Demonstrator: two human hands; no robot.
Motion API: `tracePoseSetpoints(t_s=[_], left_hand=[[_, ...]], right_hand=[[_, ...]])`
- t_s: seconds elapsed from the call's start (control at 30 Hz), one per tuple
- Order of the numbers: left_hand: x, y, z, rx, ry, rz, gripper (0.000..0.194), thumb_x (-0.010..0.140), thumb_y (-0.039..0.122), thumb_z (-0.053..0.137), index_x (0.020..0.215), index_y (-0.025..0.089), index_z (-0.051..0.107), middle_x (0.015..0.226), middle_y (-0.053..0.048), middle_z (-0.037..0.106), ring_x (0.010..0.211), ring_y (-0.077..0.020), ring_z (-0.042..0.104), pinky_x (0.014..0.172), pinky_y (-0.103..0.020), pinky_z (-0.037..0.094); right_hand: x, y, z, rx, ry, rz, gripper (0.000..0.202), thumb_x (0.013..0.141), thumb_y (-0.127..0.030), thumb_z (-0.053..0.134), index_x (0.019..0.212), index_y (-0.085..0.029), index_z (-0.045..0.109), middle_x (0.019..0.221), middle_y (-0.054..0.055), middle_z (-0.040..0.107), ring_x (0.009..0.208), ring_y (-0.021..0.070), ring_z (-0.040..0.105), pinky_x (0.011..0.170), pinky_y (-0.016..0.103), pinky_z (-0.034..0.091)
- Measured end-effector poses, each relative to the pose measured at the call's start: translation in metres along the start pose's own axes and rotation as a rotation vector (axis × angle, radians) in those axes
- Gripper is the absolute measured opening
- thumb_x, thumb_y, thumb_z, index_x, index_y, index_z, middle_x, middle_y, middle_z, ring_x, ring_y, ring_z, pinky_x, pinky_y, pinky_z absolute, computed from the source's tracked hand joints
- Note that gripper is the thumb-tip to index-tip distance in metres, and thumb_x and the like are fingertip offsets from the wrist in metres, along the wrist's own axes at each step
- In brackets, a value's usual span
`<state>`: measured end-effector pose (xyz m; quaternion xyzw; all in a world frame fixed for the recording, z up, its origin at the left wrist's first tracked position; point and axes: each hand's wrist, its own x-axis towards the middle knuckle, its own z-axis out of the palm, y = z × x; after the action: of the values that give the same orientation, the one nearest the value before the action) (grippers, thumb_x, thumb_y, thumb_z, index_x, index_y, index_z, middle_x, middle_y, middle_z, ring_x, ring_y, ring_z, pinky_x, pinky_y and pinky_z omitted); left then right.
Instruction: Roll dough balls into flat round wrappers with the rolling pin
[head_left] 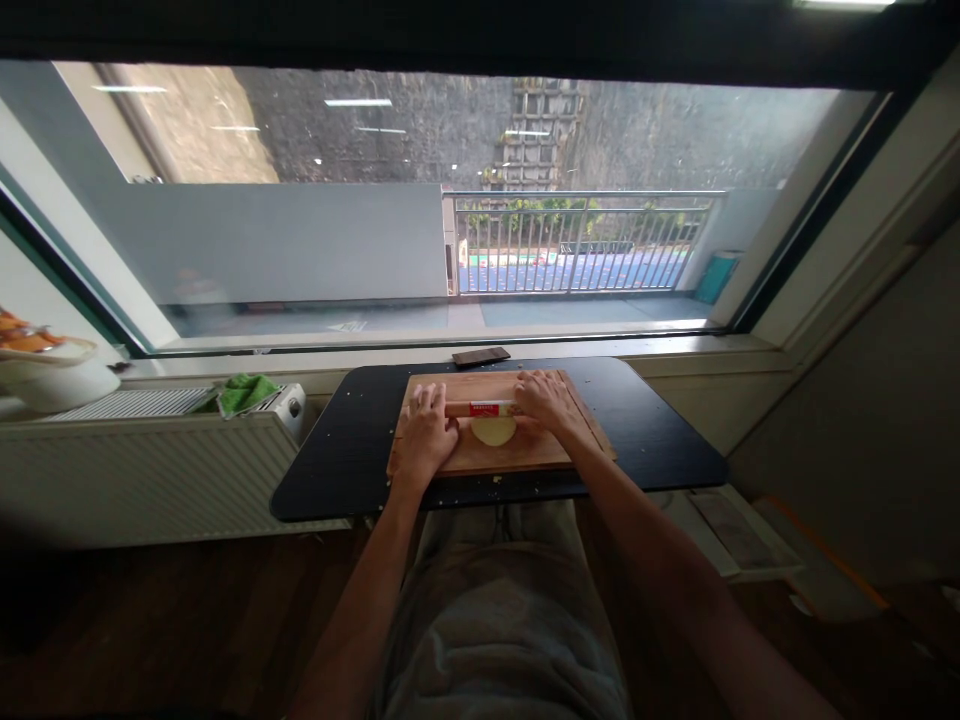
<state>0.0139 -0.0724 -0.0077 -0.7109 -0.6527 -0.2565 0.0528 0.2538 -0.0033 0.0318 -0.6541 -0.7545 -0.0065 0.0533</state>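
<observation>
A wooden rolling pin (459, 409) with a red and white label lies crosswise on a wooden cutting board (525, 459). My left hand (427, 430) is closed over its left end, fingers pointing away from me. Over the right end, my right hand (541, 397) is curled with its knuckles up. A flat, pale yellow round of dough (494, 431) shows on my side of the pin; its far part is hidden under the pin. Both palms and the pin's ends are covered by my hands.
The board rests on a black table (656, 440) with scattered crumbs. A dark flat strip (481, 356) lies by the windowsill (675, 346). At left stand a white radiator (172, 470) with a green cloth (247, 393) on it and a white pot (60, 375).
</observation>
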Motion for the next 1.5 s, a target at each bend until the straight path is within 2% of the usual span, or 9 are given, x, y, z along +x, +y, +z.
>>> tracePoseSetpoints(t_s=[0.1,0.3,0.57,0.9,1.13,1.37,1.5], left_hand=[[0.000,0.001,-0.001,0.000,0.009,-0.007,0.065,0.100,0.028,0.056,0.164,0.018,0.049,0.170,-0.016,0.051,0.162,-0.0371,0.037,0.129,-0.056,0.040],[0.000,0.002,0.002,0.017,0.007,-0.022,0.064,0.101,0.030,0.057,0.164,0.021,0.049,0.168,-0.016,0.052,0.162,-0.0364,0.037,0.129,-0.055,0.041],[-0.001,0.003,0.001,0.016,-0.005,-0.024,0.064,0.104,0.032,0.054,0.166,0.018,0.045,0.176,-0.017,0.043,0.166,-0.0372,0.032,0.130,-0.057,0.038],[-0.002,0.004,0.001,-0.024,-0.014,-0.031,0.063,0.105,0.034,0.054,0.166,0.019,0.043,0.173,-0.018,0.046,0.165,-0.0380,0.033,0.129,-0.060,0.039],[-0.001,0.004,-0.003,-0.037,-0.043,-0.030,0.055,0.106,0.035,0.055,0.159,0.022,0.049,0.160,-0.015,0.058,0.153,-0.0352,0.049,0.125,-0.054,0.044],[-0.003,0.005,-0.008,-0.061,-0.025,-0.020,0.055,0.103,0.040,0.063,0.154,0.023,0.054,0.152,-0.013,0.062,0.143,-0.0338,0.057,0.119,-0.048,0.048],[-0.003,0.006,-0.011,-0.094,0.013,-0.032,0.044,0.105,0.049,0.062,0.141,0.024,0.064,0.143,-0.011,0.067,0.134,-0.0314,0.063,0.116,-0.045,0.049]], right_hand=[[0.008,-0.001,0.001,0.041,0.069,0.068,0.042,0.107,-0.026,0.042,0.136,-0.016,0.071,0.133,0.017,0.073,0.120,0.0287,0.066,0.106,0.039,0.047],[0.009,-0.007,-0.007,0.073,0.152,0.126,0.042,0.107,-0.033,0.043,0.129,-0.021,0.077,0.131,0.016,0.076,0.123,0.0318,0.066,0.107,0.041,0.047],[0.020,-0.010,-0.016,0.123,0.140,0.156,0.039,0.104,-0.032,0.047,0.119,-0.020,0.080,0.127,0.016,0.079,0.119,0.0298,0.070,0.097,0.037,0.051],[0.030,-0.004,-0.010,0.112,0.111,0.113,0.040,0.107,-0.034,0.045,0.119,-0.019,0.080,0.125,0.016,0.078,0.120,0.0292,0.068,0.098,0.036,0.051],[0.019,0.003,-0.001,0.054,0.086,0.096,0.043,0.110,-0.034,0.039,0.129,-0.020,0.075,0.132,0.017,0.073,0.125,0.0331,0.062,0.108,0.045,0.045],[0.003,0.007,0.011,0.012,0.091,0.059,0.043,0.114,-0.030,0.033,0.140,-0.020,0.066,0.138,0.019,0.069,0.127,0.0340,0.060,0.108,0.047,0.043],[-0.004,0.013,0.020,-0.080,0.109,-0.032,0.039,0.111,-0.031,0.049,0.145,-0.015,0.061,0.141,0.023,0.067,0.132,0.0351,0.057,0.113,0.047,0.040]])
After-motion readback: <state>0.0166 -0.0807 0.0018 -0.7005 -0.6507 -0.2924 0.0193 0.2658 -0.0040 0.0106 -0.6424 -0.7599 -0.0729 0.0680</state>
